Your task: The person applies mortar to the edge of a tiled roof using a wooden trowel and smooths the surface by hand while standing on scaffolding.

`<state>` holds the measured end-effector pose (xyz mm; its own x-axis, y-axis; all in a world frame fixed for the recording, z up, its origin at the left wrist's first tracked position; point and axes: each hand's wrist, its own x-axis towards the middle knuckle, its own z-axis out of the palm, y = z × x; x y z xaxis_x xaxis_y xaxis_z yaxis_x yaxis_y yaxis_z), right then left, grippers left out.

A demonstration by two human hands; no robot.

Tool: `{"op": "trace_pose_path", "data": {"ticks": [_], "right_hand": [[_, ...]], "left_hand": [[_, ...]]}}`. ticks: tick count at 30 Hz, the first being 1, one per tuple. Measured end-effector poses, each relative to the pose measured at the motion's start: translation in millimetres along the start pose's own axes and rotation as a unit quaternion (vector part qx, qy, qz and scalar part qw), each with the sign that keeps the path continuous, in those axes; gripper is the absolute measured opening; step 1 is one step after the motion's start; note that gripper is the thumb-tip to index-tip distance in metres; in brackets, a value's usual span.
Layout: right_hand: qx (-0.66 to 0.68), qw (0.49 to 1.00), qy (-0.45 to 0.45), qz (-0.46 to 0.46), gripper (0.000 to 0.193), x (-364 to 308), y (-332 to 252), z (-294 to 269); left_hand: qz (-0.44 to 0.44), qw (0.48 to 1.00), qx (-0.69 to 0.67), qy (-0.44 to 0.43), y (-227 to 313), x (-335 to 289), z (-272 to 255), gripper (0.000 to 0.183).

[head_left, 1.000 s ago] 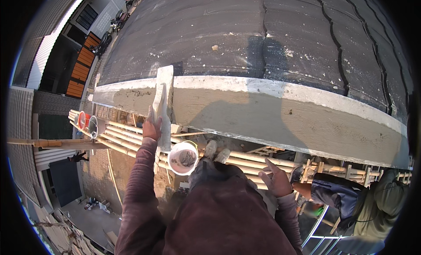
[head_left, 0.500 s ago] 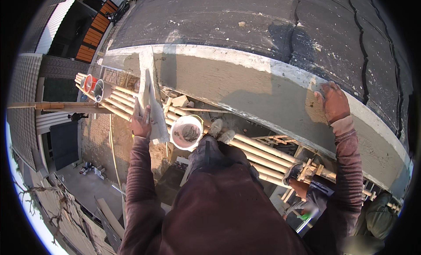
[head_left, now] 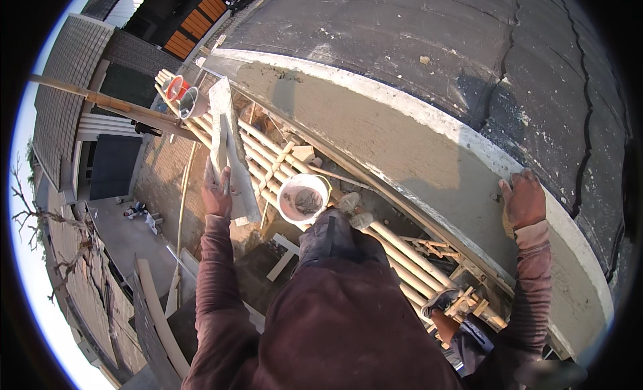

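My left hand [head_left: 218,197] is closed round the handle strip of a long plastering float [head_left: 242,177], a pale grey board smeared with mortar. The float points up and away, apart from the wall. On the rim at the right rests my right hand [head_left: 525,201], its thumb apart from the bent fingers and no tool visible in it. Beneath that hand runs a low wall band of damp grey plaster [head_left: 375,135] with a whitish top edge [head_left: 429,110]. A white bucket [head_left: 303,199] with grey mortar inside stands by my feet, between the two hands.
Bamboo poles [head_left: 402,268] form the scaffold under me, high above the ground. An orange bucket [head_left: 177,88] and a grey bucket [head_left: 193,102] stand at its far left end. Dark roofing [head_left: 395,35] lies beyond the wall. Another person's leg [head_left: 445,326] shows at lower right.
The view has turned, so wall and scaffold slant more steeply. The float's far end no longer overlaps the wall's plastered face in view. My right hand stays on the rim.
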<state>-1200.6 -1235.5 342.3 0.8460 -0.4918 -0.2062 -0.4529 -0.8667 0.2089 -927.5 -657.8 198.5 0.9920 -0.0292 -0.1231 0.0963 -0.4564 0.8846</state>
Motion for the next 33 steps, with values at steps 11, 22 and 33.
{"op": "trace_pose_path", "data": {"ticks": [11,22,33], "right_hand": [[0.017,0.999,0.032,-0.003,0.032,-7.3,4.5,9.1],[0.011,1.000,0.011,-0.005,0.033,-4.1,6.5,9.4],[-0.006,1.000,-0.016,0.021,0.034,-0.2,-2.6,-2.1]], "left_hand": [[0.044,0.999,0.016,0.005,27.9,14.0,5.2,0.058],[0.067,0.997,0.021,0.019,68.6,35.0,7.7,0.057],[0.121,0.991,0.043,-0.039,65.5,68.3,16.1,0.045]]}}
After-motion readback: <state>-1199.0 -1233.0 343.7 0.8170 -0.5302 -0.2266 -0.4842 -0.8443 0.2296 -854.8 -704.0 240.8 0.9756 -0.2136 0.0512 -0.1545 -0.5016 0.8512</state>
